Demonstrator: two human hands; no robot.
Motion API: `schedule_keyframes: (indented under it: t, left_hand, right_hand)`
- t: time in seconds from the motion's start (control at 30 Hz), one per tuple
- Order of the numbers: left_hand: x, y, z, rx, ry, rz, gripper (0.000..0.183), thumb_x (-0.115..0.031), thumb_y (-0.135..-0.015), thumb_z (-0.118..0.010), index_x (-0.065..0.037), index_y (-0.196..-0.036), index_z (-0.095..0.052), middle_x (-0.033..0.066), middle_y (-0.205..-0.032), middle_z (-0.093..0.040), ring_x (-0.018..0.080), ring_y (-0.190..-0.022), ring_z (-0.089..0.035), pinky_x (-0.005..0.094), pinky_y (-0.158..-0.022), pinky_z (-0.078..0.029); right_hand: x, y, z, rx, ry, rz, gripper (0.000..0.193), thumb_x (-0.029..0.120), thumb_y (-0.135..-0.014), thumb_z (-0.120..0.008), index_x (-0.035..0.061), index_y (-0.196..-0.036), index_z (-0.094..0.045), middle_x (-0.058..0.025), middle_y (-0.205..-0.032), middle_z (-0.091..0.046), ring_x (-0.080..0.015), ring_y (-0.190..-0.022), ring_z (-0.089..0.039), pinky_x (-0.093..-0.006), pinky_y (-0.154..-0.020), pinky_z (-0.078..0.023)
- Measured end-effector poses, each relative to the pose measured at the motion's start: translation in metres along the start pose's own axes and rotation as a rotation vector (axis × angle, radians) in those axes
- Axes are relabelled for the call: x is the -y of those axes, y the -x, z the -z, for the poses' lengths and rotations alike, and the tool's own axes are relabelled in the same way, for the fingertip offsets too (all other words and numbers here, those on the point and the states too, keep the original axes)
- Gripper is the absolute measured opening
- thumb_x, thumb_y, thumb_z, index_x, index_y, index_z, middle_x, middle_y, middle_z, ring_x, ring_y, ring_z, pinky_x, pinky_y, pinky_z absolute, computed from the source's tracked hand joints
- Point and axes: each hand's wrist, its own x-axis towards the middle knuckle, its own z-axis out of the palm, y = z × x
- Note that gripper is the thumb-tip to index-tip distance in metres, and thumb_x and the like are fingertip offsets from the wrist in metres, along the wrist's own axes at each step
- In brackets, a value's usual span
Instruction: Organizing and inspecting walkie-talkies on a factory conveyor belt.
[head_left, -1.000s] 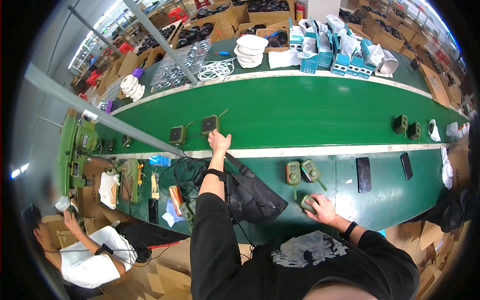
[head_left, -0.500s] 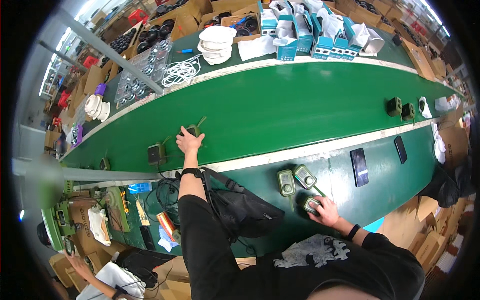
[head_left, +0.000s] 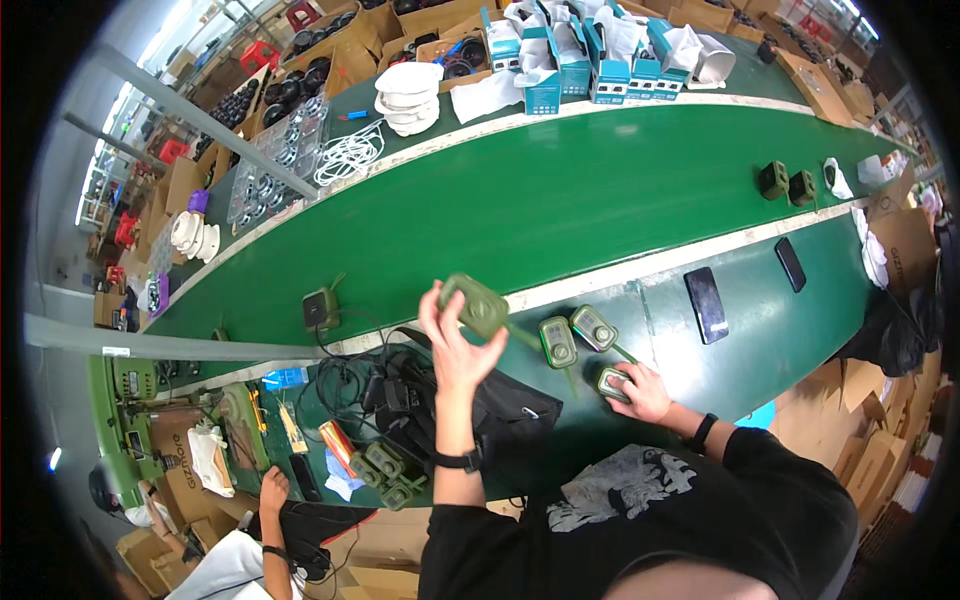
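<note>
My left hand [head_left: 458,345] grips an olive-green boxy device [head_left: 482,308] with rounded corners and a strap, held up over the near edge of the green belt. My right hand [head_left: 642,393] is closed around a smaller-looking green device [head_left: 611,383] on the near table, fingers over its top. Just beyond it lie two similar devices, one [head_left: 558,342] with a light panel and round knob, the other [head_left: 594,328] tilted beside it. A black bag [head_left: 510,415] lies under my left forearm. Another such device [head_left: 320,309] stands on the belt, a cable beside it.
Two phones [head_left: 707,305] lie to the right. Across the belt [head_left: 520,200] stand teal boxes [head_left: 610,80], white stacked parts [head_left: 408,98] and a white cable coil [head_left: 350,153]. Several green devices [head_left: 385,470] sit left of my arm. A co-worker's hand [head_left: 273,490] rests at the table's left end.
My left hand has lifted the green device off the belt and brought it right and nearer. My right hand stays on its device. A co-worker's hand now shows at the table edge.
</note>
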Motion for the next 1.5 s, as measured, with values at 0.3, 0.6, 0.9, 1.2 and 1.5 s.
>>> schedule_keyframes:
  t: [0.3,0.6,0.9,1.2,1.5]
  left_hand:
    - [-0.088,0.142,0.0,0.266,0.179,0.08,0.098,-0.024,-0.058,-0.093,-0.012,-0.139,-0.04,0.0212,-0.134,-0.031,0.0411,-0.119,-0.047,0.0504,-0.1,-0.047]
    - [-0.095,0.225,-0.033,0.425,0.319,0.067,0.093,-0.01,-0.057,-0.088,-0.008,-0.138,-0.043,0.0202,-0.133,-0.031,0.0415,-0.122,-0.048,0.048,-0.102,-0.048]
    - [-0.076,0.225,-0.071,0.474,0.242,-0.012,0.101,-0.011,-0.053,-0.091,-0.011,-0.14,-0.041,0.0216,-0.136,-0.03,0.0421,-0.122,-0.048,0.0471,-0.103,-0.048]
    - [-0.067,0.225,-0.08,0.525,0.193,0.021,0.103,-0.017,-0.053,-0.092,-0.013,-0.141,-0.039,0.0245,-0.14,-0.027,0.0448,-0.126,-0.046,0.0476,-0.104,-0.048]
    - [-0.064,0.227,-0.083,0.491,0.227,0.023,0.106,-0.017,-0.053,-0.092,-0.016,-0.142,-0.035,0.0254,-0.14,-0.027,0.0469,-0.127,-0.043,0.0487,-0.104,-0.048]
  right_hand:
    - [0.001,0.0,-0.001,-0.037,0.023,0.012,0.049,0.029,-0.076,-0.076,0.0121,-0.118,-0.058,-0.0096,-0.12,-0.054,-0.029,-0.097,-0.059,-0.0396,-0.071,-0.053]
    - [0.006,0.004,0.001,-0.066,0.004,-0.026,0.048,0.028,-0.075,-0.077,0.0113,-0.117,-0.058,-0.0116,-0.12,-0.054,-0.0304,-0.101,-0.058,-0.0401,-0.077,-0.054]
    - [0.013,0.006,-0.004,-0.09,-0.006,-0.073,0.048,0.028,-0.075,-0.076,0.0113,-0.117,-0.059,-0.0122,-0.122,-0.053,-0.0313,-0.105,-0.057,-0.0408,-0.082,-0.053]
    - [0.011,0.009,-0.006,-0.084,-0.019,-0.116,0.049,0.027,-0.075,-0.076,0.0118,-0.117,-0.058,-0.0117,-0.122,-0.053,-0.0322,-0.108,-0.056,-0.0413,-0.084,-0.052]
    - [0.015,0.007,-0.004,-0.082,-0.013,-0.137,0.048,0.027,-0.075,-0.076,0.0121,-0.117,-0.058,-0.0113,-0.121,-0.053,-0.0318,-0.107,-0.056,-0.0412,-0.084,-0.052]
